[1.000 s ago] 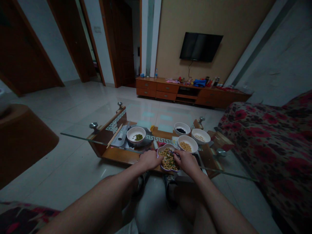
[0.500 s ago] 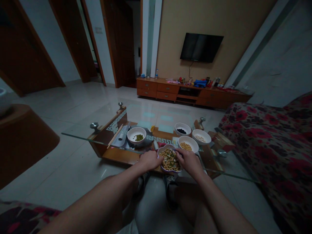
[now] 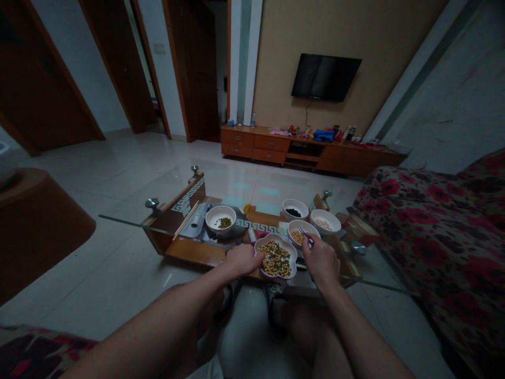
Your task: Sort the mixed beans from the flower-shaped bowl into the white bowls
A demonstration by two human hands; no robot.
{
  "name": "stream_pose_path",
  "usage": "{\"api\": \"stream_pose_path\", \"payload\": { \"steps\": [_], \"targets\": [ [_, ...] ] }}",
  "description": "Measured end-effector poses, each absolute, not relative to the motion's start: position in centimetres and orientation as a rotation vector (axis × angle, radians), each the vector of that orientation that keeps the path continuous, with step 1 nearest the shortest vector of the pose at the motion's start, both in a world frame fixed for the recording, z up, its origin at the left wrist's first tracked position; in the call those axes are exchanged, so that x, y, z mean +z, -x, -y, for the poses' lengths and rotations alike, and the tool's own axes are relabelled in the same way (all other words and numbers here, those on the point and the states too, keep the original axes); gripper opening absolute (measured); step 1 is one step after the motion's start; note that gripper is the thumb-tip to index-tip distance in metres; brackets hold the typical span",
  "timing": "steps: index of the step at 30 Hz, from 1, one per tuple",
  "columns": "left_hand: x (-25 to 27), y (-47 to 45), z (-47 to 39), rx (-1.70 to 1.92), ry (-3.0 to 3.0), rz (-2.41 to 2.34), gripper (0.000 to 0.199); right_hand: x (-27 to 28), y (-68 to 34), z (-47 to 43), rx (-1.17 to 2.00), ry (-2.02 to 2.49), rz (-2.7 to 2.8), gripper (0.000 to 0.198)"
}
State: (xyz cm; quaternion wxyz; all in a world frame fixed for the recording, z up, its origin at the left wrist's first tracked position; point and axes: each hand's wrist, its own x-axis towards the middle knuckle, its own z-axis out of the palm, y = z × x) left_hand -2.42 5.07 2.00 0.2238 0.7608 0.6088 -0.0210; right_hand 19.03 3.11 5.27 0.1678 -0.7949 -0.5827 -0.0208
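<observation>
White scalloped bowl (image 3: 277,238) of mixed beans (image 3: 275,259) is sitting on the glass table (image 3: 138,210), left hand (image 3: 241,259) clasping its rim, while right hand (image 3: 322,259) is pinching tweezers (image 3: 306,235) over a round bowl (image 3: 295,225) of tan beans (image 3: 295,237).

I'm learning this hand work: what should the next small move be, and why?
Probably spread the tweezers over the round bowl of yellow beans, freeing any bean pinched there; that's too small to tell. The right hand points them at that bowl, while the left hand holds the flower-shaped bowl of mixed beans.
</observation>
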Motion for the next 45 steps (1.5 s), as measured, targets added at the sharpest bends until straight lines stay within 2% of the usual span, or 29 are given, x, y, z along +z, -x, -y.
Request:
{"api": "stream_pose_path", "payload": {
  "steps": [11,45],
  "targets": [
    [2.5,2.2,-5.0,-0.040,-2.060,-1.706,0.057,3.8,-18.2,-3.3,0.219,1.854,2.180,0.033],
    [2.7,2.2,-4.8,-0.046,-2.069,-1.703,0.054,4.1,-16.9,-3.3,0.206,1.900,2.407,0.035]
  ]
}}
